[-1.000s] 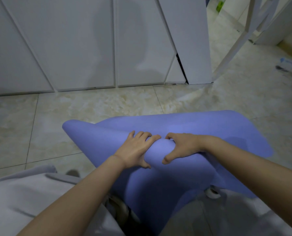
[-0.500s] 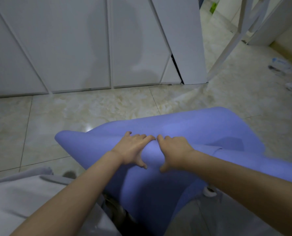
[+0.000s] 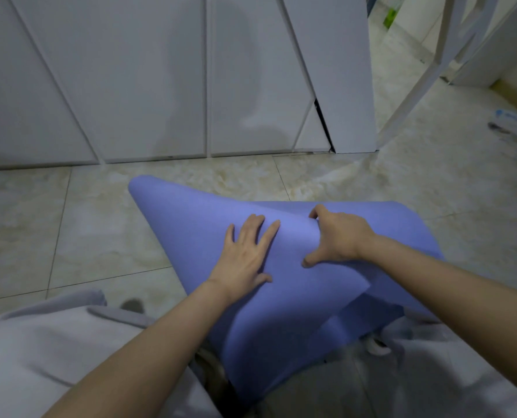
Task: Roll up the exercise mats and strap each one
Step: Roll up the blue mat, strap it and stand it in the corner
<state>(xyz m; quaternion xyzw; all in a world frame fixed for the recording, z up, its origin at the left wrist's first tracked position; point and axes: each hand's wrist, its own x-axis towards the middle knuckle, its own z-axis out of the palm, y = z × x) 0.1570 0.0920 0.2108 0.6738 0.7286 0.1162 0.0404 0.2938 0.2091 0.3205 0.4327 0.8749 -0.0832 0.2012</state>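
Nearest, the person's lap is covered in pale grey clothing [image 3: 40, 357], and both bare forearms reach forward over it. The blue-violet exercise mat [image 3: 190, 224] lies across the lap between the knees and spills out onto the tiled floor [image 3: 100, 224]. It is bent over itself in a loose, uneven curl rather than a tight roll, and no strap shows on it.

The left hand [image 3: 245, 254] lies flat on top of the curled layer, fingers straight and spread, pressing down. Just beside it, the right hand [image 3: 338, 236] grips the mat's folded edge, fingers hooked over the fold and thumb splayed back against the upper surface. The two hands sit near each other at the mat's middle. Beyond the left hand, one rounded corner of the mat juts out over the floor.

Farther on, white cabinet doors [image 3: 130, 86] stand along the far edge of the floor, with a dark gap beside the rightmost panel. At the far right, a slanted white frame [image 3: 417, 86] rises from the floor, with blurred litter [image 3: 510, 125] scattered near it.
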